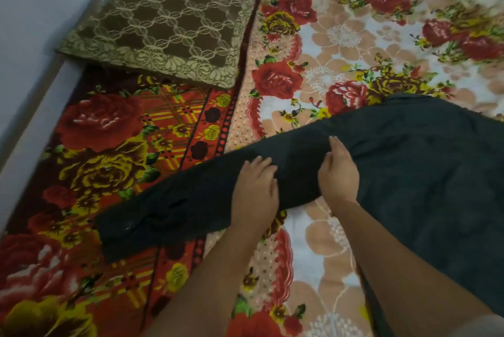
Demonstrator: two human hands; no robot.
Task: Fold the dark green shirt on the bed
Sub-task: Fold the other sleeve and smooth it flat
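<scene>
We've got the shirt (395,173) spread across the bed (341,45), one sleeve (169,208) stretched out leftward. Our left hand (255,189) and right hand (338,173) lie open and flat on that sleeve, gripping nothing, probably smoothing it for a fold. The pillow (161,28) sits well clear; nothing blocks us.

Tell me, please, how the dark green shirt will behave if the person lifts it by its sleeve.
The dark green shirt will probably hang limp: its sleeve lies flat and creased under the left hand and right hand. It seems light and unlikely to slide on the plush floral blanket.
</scene>
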